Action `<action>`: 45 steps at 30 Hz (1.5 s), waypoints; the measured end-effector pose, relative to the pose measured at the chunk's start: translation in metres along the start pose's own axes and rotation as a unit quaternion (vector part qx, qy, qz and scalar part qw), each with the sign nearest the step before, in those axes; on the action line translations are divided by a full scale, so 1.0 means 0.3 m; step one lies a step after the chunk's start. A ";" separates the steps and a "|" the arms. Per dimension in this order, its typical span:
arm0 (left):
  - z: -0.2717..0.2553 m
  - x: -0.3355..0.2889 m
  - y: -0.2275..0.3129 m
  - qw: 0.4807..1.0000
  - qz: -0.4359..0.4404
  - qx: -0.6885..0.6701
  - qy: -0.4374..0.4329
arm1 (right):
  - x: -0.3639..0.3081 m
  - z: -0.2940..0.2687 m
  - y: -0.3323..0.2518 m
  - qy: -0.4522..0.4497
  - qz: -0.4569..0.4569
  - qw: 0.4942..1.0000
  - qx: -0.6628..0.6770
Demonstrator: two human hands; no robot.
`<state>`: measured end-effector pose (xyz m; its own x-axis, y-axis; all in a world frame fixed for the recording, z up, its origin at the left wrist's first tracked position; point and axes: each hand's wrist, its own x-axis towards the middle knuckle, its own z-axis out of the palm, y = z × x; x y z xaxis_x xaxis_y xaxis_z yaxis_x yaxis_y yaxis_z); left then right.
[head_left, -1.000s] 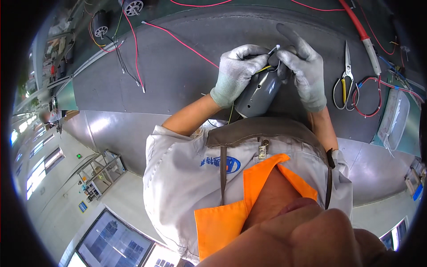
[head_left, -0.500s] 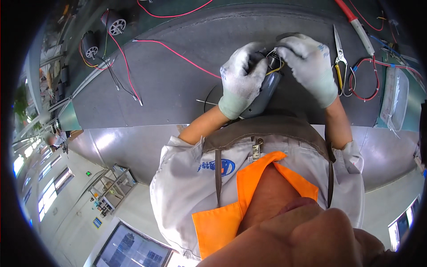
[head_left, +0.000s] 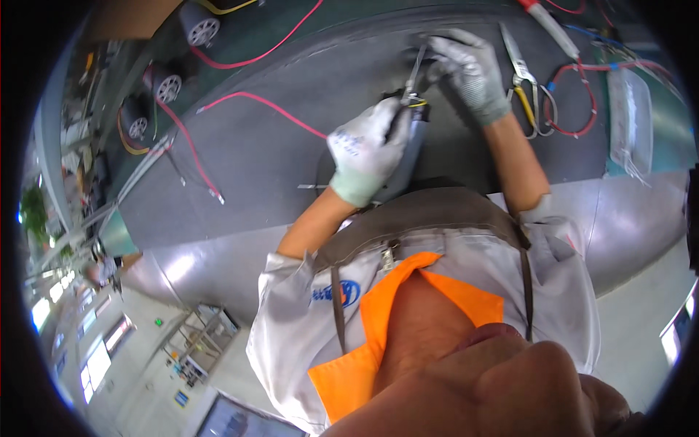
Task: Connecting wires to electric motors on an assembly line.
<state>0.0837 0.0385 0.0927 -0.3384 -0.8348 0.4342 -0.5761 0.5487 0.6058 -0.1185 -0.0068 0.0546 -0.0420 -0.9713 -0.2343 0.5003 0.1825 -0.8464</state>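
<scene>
A dark grey cylindrical motor (head_left: 409, 149) lies in front of me on the bench, partly hidden by my left hand. My gloved left hand (head_left: 368, 149) is closed at its far end, around where the wires come out. A short yellow wire (head_left: 417, 104) shows there. From that end a thin pale wire (head_left: 416, 73) runs taut up to my gloved right hand (head_left: 466, 69), whose fingertips pinch its top; dark strands beside those fingers are blurred. A red wire (head_left: 266, 109) emerges from behind my left hand toward the left.
Scissors (head_left: 523, 76) with one yellow handle lie right of my right hand. Beyond are a red-and-white tool (head_left: 552, 30), a looped red cable (head_left: 595, 116) and a clear plastic tray (head_left: 632, 124). Several more motors (head_left: 169, 89) with trailing wires stand at the far left.
My right hand has moved up and away from the motor's end, drawing the pale wire straight. My left hand has closed in at that end. The whole view has shifted.
</scene>
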 end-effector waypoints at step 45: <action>0.668 0.427 0.283 0.702 0.623 0.095 -0.332 | -0.838 -0.356 -0.003 0.167 -0.090 0.592 -0.783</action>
<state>-0.1577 -0.0309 0.0660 -0.9034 0.4159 0.1042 0.4072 0.9083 -0.0953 -0.2008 0.2536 0.0632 -0.2724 -0.9599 0.0660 -0.9431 0.2528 -0.2161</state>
